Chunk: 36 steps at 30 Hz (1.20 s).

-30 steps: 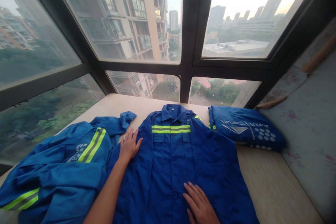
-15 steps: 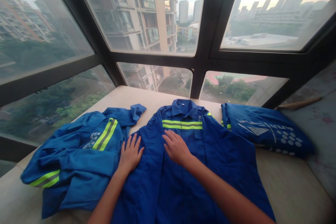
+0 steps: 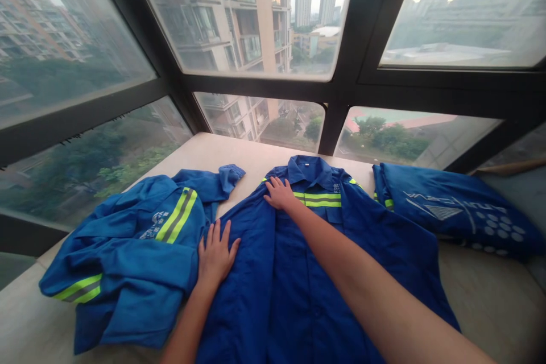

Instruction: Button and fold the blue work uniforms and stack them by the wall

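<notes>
A dark blue work jacket (image 3: 294, 284) lies spread front up, its collar toward the window and a yellow-and-grey reflective band across the chest. My left hand (image 3: 215, 253) rests flat on the sleeve at the jacket's left side, fingers spread. Near the shoulder on that same side, my right hand (image 3: 280, 192) lies on the cloth with its fingers stretched out, covering part of the reflective band. Neither hand grips anything. My right forearm crosses over the jacket front and hides some of it.
A second blue jacket (image 3: 128, 273) with reflective bands lies crumpled on the left. At the right back is a folded blue bundle (image 3: 452, 205) with white print. All rest on a pale sill (image 3: 256, 151) below dark-framed windows (image 3: 273, 86).
My right hand has moved from the chest up to the jacket's shoulder on the left side. My left hand stays on the sleeve. The view has shifted slightly.
</notes>
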### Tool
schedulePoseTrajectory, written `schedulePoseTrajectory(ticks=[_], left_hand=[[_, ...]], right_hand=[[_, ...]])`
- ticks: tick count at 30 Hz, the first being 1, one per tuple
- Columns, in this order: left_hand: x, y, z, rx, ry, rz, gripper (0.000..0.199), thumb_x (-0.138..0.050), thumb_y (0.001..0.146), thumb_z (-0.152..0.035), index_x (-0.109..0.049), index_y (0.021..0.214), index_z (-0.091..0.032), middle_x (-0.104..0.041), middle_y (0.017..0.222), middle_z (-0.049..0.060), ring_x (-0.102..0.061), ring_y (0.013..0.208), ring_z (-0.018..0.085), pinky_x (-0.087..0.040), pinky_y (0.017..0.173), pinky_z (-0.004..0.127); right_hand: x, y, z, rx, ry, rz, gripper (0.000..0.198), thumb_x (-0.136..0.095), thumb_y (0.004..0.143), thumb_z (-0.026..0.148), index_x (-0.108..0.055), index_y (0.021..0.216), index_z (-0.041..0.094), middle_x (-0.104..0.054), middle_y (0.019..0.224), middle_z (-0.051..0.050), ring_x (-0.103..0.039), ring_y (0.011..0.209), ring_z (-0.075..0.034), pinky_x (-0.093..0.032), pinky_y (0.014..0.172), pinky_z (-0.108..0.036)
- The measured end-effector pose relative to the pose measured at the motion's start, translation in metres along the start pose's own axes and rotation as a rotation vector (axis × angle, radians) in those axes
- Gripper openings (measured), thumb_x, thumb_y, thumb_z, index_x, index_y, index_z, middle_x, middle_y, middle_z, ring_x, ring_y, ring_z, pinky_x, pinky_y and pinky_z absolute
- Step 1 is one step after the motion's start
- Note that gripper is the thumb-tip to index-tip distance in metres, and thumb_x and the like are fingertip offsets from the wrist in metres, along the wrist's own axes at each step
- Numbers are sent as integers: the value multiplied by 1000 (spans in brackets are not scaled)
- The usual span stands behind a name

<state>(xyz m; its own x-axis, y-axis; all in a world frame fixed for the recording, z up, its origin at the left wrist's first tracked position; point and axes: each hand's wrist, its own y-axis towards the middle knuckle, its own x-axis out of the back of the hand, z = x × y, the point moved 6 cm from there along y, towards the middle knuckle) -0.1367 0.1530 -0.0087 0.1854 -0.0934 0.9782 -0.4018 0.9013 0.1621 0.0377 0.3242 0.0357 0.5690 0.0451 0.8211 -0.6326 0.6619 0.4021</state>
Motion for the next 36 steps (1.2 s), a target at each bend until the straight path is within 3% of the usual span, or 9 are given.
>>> schedulePoseTrajectory(ticks=[3,6,11,15,18,24,29,32,36], left_hand=[[19,-16,-11,-37,-35,-21,60,-39,94,-46,-46,144,-14,-39,152,19,-33,141,36,-29,111,54],[34,-61,-32,-127,-92,-30,58,-41,91,-45,-47,144,-21,-37,154,13,-29,143,33,-25,114,54],[27,-154,-62,-235,-167,-19,59,-44,86,-49,-46,143,-34,-38,154,5,-31,143,33,-23,114,59],[18,-175,-67,-206,-133,-46,58,-40,88,-48,-48,142,-29,-40,153,7,-35,141,34,-24,112,60],[20,-164,-69,-198,-91,-25,57,-37,90,-46,-50,141,-25,-38,154,9,-33,141,34,-25,111,60],[29,-143,-70,-189,-43,33,56,-34,92,-43,-49,142,-24,-38,154,9,-33,141,33,-26,112,58],[57,-152,-85,-148,-132,-28,53,-36,89,-38,-64,128,-16,-50,144,16,-40,136,37,-29,110,62],[76,-174,-130,-177,-466,81,46,-41,88,-41,-68,119,-19,-62,131,14,-57,122,31,-44,104,51],[88,-228,-241,-246,-1050,495,40,-44,91,-47,-70,115,-27,-70,117,10,-65,110,23,-53,97,35]], right_hand=[[22,-27,-9,-11,-19,4,34,-52,98,34,-54,126,14,-57,125,-9,-60,106,-21,-51,89,-43],[56,-79,-26,-25,-44,18,37,-57,95,35,-54,128,18,-56,131,-11,-58,113,-24,-51,94,-46],[126,-244,-54,-124,-168,46,48,-44,97,28,-42,145,26,-42,151,-6,-38,139,-28,-42,108,-47],[140,-351,-46,-100,-294,144,60,-51,92,33,-36,150,29,-34,155,-5,-36,140,-32,-41,107,-52],[132,-370,-38,-84,-316,145,62,-53,91,33,-35,150,28,-33,156,-7,-37,140,-33,-38,108,-55],[131,-338,-42,-126,-242,125,58,-53,91,34,-40,147,26,-31,157,-7,-30,143,-31,-31,113,-55],[152,-358,-49,-199,-169,64,55,-49,91,22,-43,145,24,-37,154,-8,-34,141,-28,-40,110,-48],[175,-400,-67,-399,-152,-101,50,-46,92,22,-45,142,21,-47,146,-11,-47,133,-28,-46,106,-47],[196,-466,-93,-707,-88,-216,42,-45,92,30,-54,131,18,-64,123,-14,-64,111,-28,-55,92,-44]])
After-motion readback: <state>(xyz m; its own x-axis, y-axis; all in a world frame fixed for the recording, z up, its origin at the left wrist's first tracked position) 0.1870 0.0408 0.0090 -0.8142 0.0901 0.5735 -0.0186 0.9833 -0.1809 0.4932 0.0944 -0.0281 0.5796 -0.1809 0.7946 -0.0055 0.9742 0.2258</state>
